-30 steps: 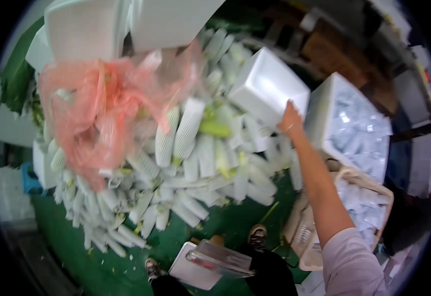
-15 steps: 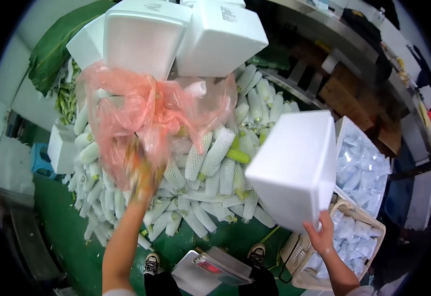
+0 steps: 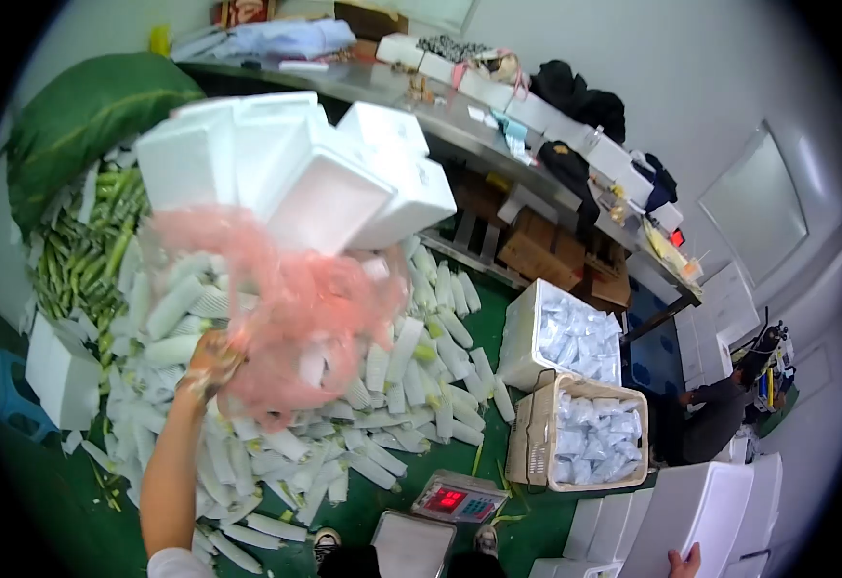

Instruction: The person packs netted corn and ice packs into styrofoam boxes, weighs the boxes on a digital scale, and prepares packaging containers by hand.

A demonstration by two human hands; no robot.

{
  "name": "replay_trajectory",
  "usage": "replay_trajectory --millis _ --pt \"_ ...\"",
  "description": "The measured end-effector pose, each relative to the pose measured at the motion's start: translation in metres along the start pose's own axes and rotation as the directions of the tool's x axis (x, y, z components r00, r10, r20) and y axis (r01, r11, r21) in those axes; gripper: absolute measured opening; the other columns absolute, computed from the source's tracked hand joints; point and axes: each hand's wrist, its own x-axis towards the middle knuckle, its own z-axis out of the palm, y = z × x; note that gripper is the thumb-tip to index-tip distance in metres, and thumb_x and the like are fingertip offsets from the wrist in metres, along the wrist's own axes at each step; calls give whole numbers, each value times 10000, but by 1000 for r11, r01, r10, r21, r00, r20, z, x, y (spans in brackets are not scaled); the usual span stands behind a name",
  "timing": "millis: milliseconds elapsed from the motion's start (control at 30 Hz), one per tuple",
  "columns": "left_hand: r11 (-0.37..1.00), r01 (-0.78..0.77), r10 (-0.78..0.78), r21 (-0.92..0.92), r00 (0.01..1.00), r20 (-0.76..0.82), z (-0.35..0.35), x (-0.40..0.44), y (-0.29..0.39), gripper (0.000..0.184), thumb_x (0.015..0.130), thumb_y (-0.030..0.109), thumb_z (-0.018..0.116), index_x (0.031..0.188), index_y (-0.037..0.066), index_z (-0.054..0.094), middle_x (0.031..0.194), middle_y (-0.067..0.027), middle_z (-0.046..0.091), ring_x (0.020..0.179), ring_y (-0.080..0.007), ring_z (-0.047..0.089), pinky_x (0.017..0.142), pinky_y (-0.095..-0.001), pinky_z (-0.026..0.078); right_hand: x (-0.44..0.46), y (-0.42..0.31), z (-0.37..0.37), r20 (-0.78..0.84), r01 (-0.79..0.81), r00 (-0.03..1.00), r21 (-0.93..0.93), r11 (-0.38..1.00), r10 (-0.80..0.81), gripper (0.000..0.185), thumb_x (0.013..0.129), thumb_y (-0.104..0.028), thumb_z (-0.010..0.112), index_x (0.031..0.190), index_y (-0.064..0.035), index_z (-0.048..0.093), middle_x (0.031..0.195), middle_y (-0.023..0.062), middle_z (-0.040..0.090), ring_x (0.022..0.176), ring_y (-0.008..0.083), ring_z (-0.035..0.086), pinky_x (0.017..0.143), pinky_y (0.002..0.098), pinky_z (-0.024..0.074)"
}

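Note:
My left hand (image 3: 211, 364), in a stained glove or covering, grips the left edge of a crumpled pink plastic bag (image 3: 310, 308). The bag spreads over a heap of long pale vegetables in white foam net sleeves (image 3: 397, 361), some with green ends. At the lower right, the fingers of my right hand (image 3: 685, 561) hold a white foam box (image 3: 696, 511) by its lower edge; the rest of that hand is out of view. Behind the bag stand several more white foam boxes (image 3: 329, 188).
A digital scale (image 3: 460, 499) with lit red digits sits by my feet. A beige crate (image 3: 517, 433) and a white foam bin (image 3: 522, 332) hold ice packs. A steel table (image 3: 440, 120) runs along the back. A person (image 3: 715, 424) is at the right.
My view has swung right and up. The foam box in my right hand has gone from over the heap's right side to the far lower right. My left hand is now at the bag's left edge.

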Motion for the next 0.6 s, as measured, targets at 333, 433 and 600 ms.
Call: replay_trajectory --millis 333,433,600 --pt "926 24 -143 -378 946 -290 -264 -397 76 145 821 140 620 920 43 579 884 -32 604 761 -113 559 672 -254 459 -50 31 15 -78 172 983 705 688 -166 226 759 -163 663 842 20 561 753 77 610 677 153 542 596 272 442" --pt "899 -95 -91 -427 914 -395 -277 -479 92 217 846 178 596 1002 30 572 923 -32 600 789 -105 551 702 -239 446 -52 38 32 -36 255 950 661 706 -309 241 751 -184 696 823 -6 551 712 39 578 644 118 488 567 262 413" --pt "848 -366 91 -383 813 -575 -312 -578 134 343 889 242 556 1140 8 560 987 -32 592 837 -91 538 751 -213 425 -79 65 33 32 229 872 855 465 -489 243 767 -179 717 864 -9 573 765 26 596 678 99 511 615 251 433"
